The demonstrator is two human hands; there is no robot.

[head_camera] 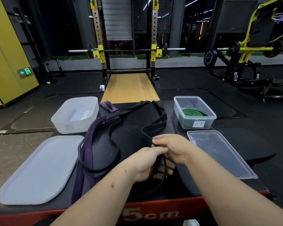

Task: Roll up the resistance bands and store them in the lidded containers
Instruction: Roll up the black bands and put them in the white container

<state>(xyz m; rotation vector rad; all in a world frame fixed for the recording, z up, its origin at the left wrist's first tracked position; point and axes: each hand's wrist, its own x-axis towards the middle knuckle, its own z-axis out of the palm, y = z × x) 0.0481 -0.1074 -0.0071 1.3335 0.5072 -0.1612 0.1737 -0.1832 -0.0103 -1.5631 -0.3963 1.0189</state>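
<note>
- Head view, with the clock laid on the platform (pixel 131 132) top and 12 pointing away from the person.
- Grips the black band (pixel 161 119) at 5 o'clock with both hands: left hand (pixel 144 162) curled round its strands from below, right hand (pixel 173 148) pinching them from above with bent fingers.
- Shows no coil between the hands yet; leaves the rest of that band slack, trailing toward 1 o'clock.
- Counts one band as rolled: green band (pixel 194 113), coiled inside the clear box (pixel 196 124) at 2 o'clock, not yet covered, with the clear lid (pixel 219 154) flat at 4 o'clock.
- Leaves the purple band (pixel 87 144) unrolled, stretched from 11 o'clock down to the front edge at 7.
- Finds a thin black loop (pixel 116 149) lying across it near 8 o'clock; cannot tell whether this belongs to the held band.
- Keeps the white tub (pixel 75 126) at 10 o'clock open, seemingly with no band inside, and the white lid (pixel 39 168) flat at 8 o'clock.
- Judges the task under halfway: rolling, stowing and both lids still to come.
- Puts the red front edge (pixel 153 207) at 6 o'clock just below the wrists, so little room toward the body.
- Sets both lids close to the side edges, easy to knock off.
- Offers bare top from the centre toward 12 o'clock, likely the best room for rolling.
</note>
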